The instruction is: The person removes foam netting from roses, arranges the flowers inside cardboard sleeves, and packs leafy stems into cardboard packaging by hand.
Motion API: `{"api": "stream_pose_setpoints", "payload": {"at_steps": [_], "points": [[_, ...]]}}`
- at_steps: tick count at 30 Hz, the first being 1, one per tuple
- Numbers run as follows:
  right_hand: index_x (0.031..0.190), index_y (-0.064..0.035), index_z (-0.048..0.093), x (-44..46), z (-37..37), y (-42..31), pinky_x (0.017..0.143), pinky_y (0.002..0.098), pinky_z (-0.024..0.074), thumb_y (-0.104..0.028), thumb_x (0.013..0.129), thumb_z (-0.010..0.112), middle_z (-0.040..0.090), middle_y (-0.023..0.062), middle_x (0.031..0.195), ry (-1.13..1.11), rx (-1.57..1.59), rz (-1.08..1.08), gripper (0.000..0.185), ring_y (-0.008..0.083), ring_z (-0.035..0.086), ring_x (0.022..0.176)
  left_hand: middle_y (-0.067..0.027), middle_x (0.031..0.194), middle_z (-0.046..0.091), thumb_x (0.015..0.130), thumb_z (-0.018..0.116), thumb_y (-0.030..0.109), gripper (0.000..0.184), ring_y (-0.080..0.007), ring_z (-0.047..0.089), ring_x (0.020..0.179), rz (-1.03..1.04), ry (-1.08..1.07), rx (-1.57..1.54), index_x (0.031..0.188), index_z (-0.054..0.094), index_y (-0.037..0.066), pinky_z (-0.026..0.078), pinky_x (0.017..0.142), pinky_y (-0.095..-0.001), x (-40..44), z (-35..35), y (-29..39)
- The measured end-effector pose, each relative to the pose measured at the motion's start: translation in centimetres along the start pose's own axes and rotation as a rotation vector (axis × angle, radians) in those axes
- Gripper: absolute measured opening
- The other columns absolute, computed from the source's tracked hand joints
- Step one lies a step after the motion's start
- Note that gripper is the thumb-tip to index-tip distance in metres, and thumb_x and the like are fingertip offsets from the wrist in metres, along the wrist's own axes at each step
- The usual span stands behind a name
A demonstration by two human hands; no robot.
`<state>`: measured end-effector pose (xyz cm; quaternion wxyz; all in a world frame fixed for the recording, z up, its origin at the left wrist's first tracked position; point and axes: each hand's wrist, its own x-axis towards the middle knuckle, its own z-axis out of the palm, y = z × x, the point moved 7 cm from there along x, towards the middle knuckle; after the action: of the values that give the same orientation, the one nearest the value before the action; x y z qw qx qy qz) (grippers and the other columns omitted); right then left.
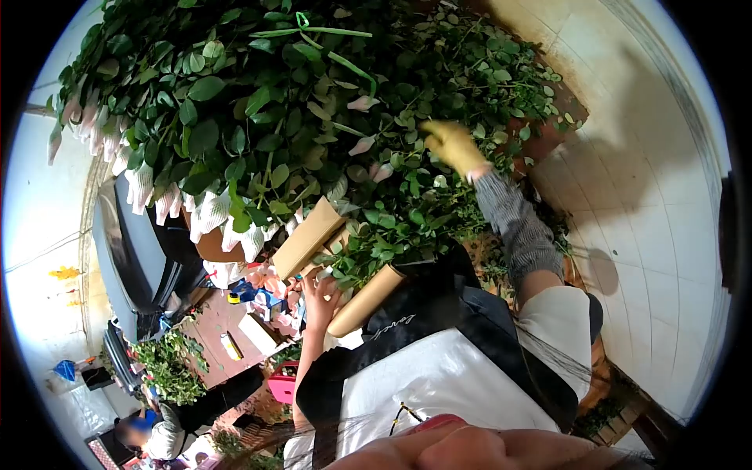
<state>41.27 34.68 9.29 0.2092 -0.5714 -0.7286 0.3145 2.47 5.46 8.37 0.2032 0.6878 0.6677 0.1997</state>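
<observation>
My left hand (319, 294), bare, is at the near edge of the pile, beside a folded brown cardboard sheet (308, 237). Its fingers are bent and closed; what lies in them is hidden. A brown cardboard roll (366, 301) lies just right of it, with leafy stems (384, 249) behind. My right hand (456, 147), in a yellow glove under a grey knit sleeve, is over the leafy rose stems (470, 94). Somewhat blurred, it has thumb and fingers apart and nothing visible in them. Pale pink rose buds (363, 146) lie left of the glove.
Roses with heads in white netting (210, 211) hang over the pile's left edge. Loose petals (270, 280), a small box (260, 332) and a yellow-and-white cutter-like item (231, 345) lie at left. A pink basket (283, 382) stands below. Another person (166, 432) is at lower left.
</observation>
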Motion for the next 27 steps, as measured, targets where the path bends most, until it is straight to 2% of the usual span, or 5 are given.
{"api": "stream_pose_setpoints", "payload": {"at_steps": [3, 11, 14, 22, 27], "points": [[0.109, -0.0138, 0.067, 3.8, 0.7, 10.6, 0.113, 0.0495, 0.0292, -0.023, 0.101, 0.039, 0.057, 0.0108, 0.139, 0.208, -0.932, 0.155, 0.03, 0.0286, 0.042, 0.135, -0.0175, 0.131, 0.049, 0.073, 0.076, 0.009, 0.031, -0.0428, 0.046, 0.119, -0.018, -0.013, -0.016, 0.103, 0.069, 0.005, 0.04, 0.102, -0.0512, 0.2, -0.1, 0.2], [0.105, -0.0107, 0.069, 1.7, -8.6, 3.8, 0.109, 0.0478, 0.037, -0.015, 0.084, 0.059, 0.065, 0.0117, 0.122, 0.676, -0.723, -0.341, 0.024, 0.0308, 0.055, 0.12, -0.0212, 0.128, 0.05, 0.073, 0.075, 0.007, 0.035, -0.0427, 0.046, 0.12, -0.076, -0.022, -0.074, 0.107, 0.069, 0.006, 0.04, 0.103, -0.0481, 0.0, 0.2, -0.5], [0.124, -0.0115, 0.067, 2.7, -5.9, 8.5, 0.114, 0.048, 0.0324, -0.008, 0.088, 0.054, 0.06, 0.0135, 0.136, -0.175, -0.734, 0.082, 0.038, 0.0313, 0.051, 0.131, -0.0202, 0.129, 0.05, 0.073, 0.075, 0.007, 0.036, -0.0419, 0.046, 0.123, -0.081, -0.014, -0.11, 0.108, 0.069, 0.006, 0.039, 0.105, -0.0482, 0.2, 0.2, -0.4], [0.136, -0.0143, 0.057, 9.1, -6.5, -3.3, 0.119, 0.0429, 0.0272, -0.011, 0.095, 0.047, 0.055, 0.0166, 0.141, 0.451, -0.82, -0.242, 0.043, 0.0301, 0.046, 0.136, -0.0203, 0.13, 0.047, 0.072, 0.075, 0.006, 0.037, -0.0412, 0.047, 0.122, -0.027, 0.022, -0.029, 0.108, 0.069, 0.007, 0.043, 0.102, -0.0474, -0.1, 0.2, -0.5], [0.102, -0.0097, 0.072, 13.6, -4.4, 2.3, 0.118, 0.0527, 0.0258, -0.013, 0.082, 0.061, 0.064, 0.0156, 0.126, 0.392, -0.896, -0.215, 0.023, 0.0368, 0.047, 0.132, -0.0208, 0.127, 0.049, 0.072, 0.078, 0.008, 0.038, -0.0398, 0.048, 0.12, -0.034, 0.02, -0.056, 0.109, 0.069, 0.006, 0.043, 0.102, -0.046, -0.1, 0.1, -0.4]]}}
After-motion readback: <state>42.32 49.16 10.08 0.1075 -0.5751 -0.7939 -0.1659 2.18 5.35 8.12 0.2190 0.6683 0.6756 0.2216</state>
